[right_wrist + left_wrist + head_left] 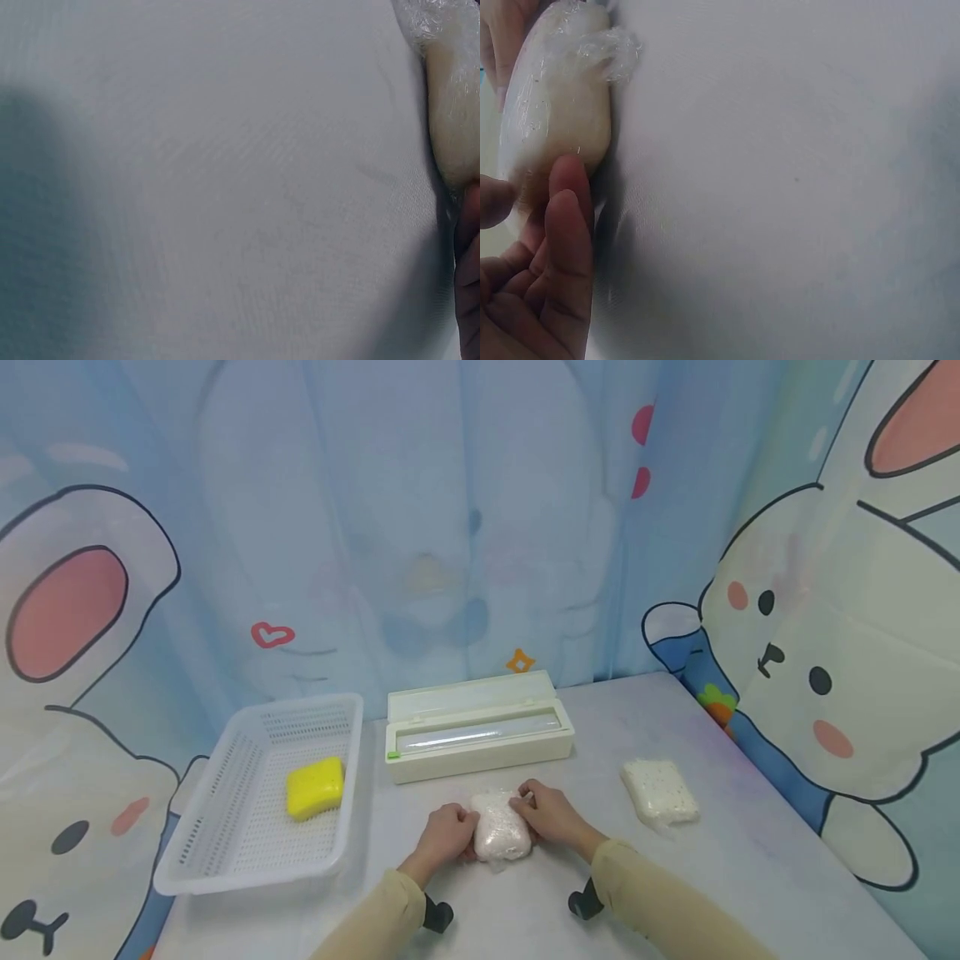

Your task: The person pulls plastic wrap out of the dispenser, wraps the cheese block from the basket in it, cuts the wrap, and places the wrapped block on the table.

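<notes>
From farther off, the head view looks forward and down at the bundle (pixel 501 828); both wrist views face the table (pixel 780 195) close beside it, all three sharing the bundle.

Background: light-blue fabric backdrop (pixel 390 460) hangs in soft vertical folds behind the table and along both sides; prints include a large white rabbit at left (pixel 97 768), another at right (pixel 862 652), a red heart outline (pixel 272 637) and an orange star (pixel 520 661). Table (pixel 592 810): pale whitish top, its far edge near the fabric, fine surface texture visible in both wrist views. Light: diffuse in the head view, faint sheen on the right-hand fabric; right wrist view dimmer, blue-green shading at its left edge.
</notes>
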`<state>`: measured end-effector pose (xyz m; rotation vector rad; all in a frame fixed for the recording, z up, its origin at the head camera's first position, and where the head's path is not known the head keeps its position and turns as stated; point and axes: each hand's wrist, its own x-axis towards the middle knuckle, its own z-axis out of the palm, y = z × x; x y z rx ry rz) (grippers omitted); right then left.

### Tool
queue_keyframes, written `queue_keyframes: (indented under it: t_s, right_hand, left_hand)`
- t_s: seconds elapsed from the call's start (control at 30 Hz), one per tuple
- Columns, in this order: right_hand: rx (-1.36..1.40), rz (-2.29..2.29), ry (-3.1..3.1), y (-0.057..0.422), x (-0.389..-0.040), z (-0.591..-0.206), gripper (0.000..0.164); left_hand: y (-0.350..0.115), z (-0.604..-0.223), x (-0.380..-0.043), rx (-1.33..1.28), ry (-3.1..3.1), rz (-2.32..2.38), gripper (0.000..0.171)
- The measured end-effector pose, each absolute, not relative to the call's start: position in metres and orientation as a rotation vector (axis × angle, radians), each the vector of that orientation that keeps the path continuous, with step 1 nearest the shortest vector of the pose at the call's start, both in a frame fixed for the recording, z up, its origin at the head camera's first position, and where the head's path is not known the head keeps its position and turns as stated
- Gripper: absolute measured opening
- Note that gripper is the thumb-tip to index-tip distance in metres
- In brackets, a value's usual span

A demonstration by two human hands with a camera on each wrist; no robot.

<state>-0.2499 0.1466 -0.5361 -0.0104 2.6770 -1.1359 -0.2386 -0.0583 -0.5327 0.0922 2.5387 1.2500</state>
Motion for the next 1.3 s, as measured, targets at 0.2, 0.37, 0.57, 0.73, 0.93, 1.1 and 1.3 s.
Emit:
queue_keyframes:
  t_s: [0.2,0.37,0.57,0.73,0.93,1.1,1.3]
  right_hand:
    - [0.012,-1.118,2.705,0.147,-0.251,-0.539,0.036]
    - [-0.114,-1.047,2.856,0.149,-0.253,-0.535,0.042]
    - [-0.559,-0.92,2.873,0.143,-0.253,-0.514,0.072]
    - [-0.84,-0.654,2.774,0.133,-0.256,-0.507,0.108]
    - [-0.892,-0.399,2.697,0.128,-0.258,-0.513,0.122]
    - [-0.906,-0.301,2.699,0.128,-0.259,-0.52,0.123]
    - [-0.871,-0.301,2.7,0.126,-0.259,-0.517,0.122]
  left_hand:
    - [-0.062,-0.527,-0.235,0.089,2.562,1.247,0.027]
    - [-0.074,-0.519,-0.233,0.097,2.611,1.251,0.026]
    - [-0.097,-0.497,-0.227,0.227,2.729,1.235,0.018]
    - [-0.117,-0.476,-0.219,0.376,2.88,1.137,0.012]
    - [-0.141,-0.457,-0.208,0.467,3.013,1.055,0.006]
    - [-0.166,-0.449,-0.194,0.47,3.198,0.917,0.015]
    - [-0.201,-0.447,-0.182,0.449,3.373,0.725,0.043]
